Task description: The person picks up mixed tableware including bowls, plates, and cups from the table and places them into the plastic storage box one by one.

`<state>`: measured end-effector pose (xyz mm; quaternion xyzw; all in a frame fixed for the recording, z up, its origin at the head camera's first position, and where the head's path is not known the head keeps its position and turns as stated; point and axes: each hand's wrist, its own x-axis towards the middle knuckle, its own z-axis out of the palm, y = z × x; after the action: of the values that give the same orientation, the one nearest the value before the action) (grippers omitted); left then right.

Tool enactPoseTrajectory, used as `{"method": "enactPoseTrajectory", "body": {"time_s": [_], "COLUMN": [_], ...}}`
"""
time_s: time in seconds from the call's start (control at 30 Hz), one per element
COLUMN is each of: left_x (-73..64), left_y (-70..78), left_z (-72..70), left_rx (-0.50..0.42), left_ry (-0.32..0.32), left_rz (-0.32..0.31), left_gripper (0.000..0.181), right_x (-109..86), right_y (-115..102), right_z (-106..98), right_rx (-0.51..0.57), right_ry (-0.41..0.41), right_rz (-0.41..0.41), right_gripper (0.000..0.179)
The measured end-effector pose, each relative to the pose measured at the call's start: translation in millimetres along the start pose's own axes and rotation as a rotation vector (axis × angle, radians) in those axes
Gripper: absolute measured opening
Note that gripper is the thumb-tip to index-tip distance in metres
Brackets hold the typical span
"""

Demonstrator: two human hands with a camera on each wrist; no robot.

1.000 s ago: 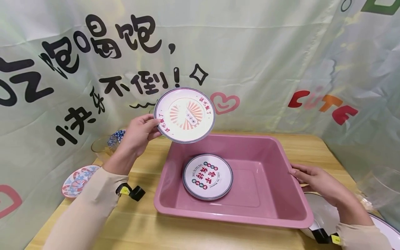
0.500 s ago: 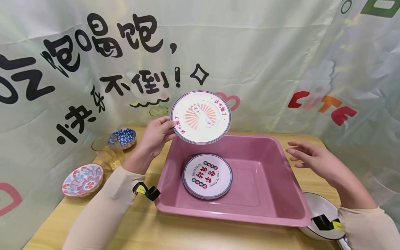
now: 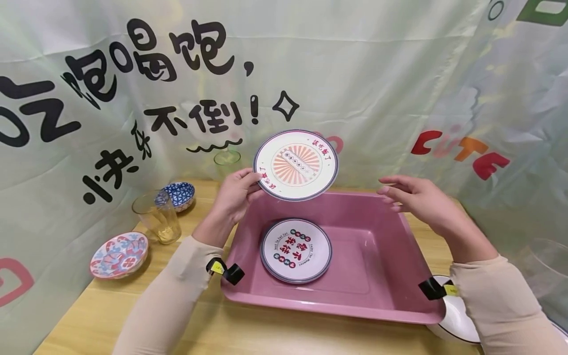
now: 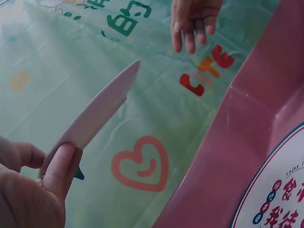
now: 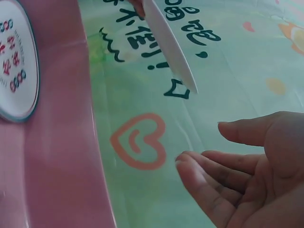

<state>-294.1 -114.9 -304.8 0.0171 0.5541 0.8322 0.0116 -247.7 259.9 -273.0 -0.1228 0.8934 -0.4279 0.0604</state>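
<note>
A white plate (image 3: 296,165) with an orange sunburst print is tilted up above the far rim of the pink basin. My left hand (image 3: 236,194) pinches it by its left edge, thumb on the face and fingers behind; the left wrist view shows this plate (image 4: 95,111) nearly edge-on. Over the basin's far right corner hangs my right hand (image 3: 419,198), fingers loosely extended and apart from the plate. In the right wrist view that hand (image 5: 247,175) holds nothing. Inside the basin (image 3: 355,305), on the left, lies another plate (image 3: 296,250) with red lettering; its rim looks doubled, possibly a stack.
Left on the wooden table (image 3: 177,315) stand a red-blue patterned bowl (image 3: 119,255), an amber glass (image 3: 157,217) and a blue patterned bowl (image 3: 178,195). Behind the left hand is a green glass (image 3: 227,159). A white bowl (image 3: 457,315) sits right of the basin, beside a clear vessel (image 3: 543,266).
The left hand has carried the plate rightward over the basin's far rim. My right hand has let go of the basin's right rim and moved up and left towards the plate.
</note>
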Motion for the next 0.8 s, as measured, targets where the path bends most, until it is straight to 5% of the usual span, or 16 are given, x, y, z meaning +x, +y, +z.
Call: {"method": "enactPoseTrajectory", "body": {"time_s": [0.27, 0.5, 0.8], "left_x": [3.4, 6.1, 8.6], "left_y": [-12.5, -25.9, -36.8], "left_z": [6.3, 3.7, 0.8], "left_rx": [0.004, 0.028, 0.104], "left_ry": [0.027, 0.05, 0.024], "left_rz": [-0.012, -0.05, -0.074], "left_gripper": [0.013, 0.023, 0.009], "right_x": [24.9, 45.9, 69.9], "right_y": [-5.0, -1.6, 1.4], "right_z": [19.1, 34.3, 51.0], "right_rx": [0.222, 0.378, 0.399], "right_ry": [0.01, 0.005, -0.052], "right_rz": [-0.024, 0.025, 0.07], "right_gripper": [0.056, 0.062, 0.06]}}
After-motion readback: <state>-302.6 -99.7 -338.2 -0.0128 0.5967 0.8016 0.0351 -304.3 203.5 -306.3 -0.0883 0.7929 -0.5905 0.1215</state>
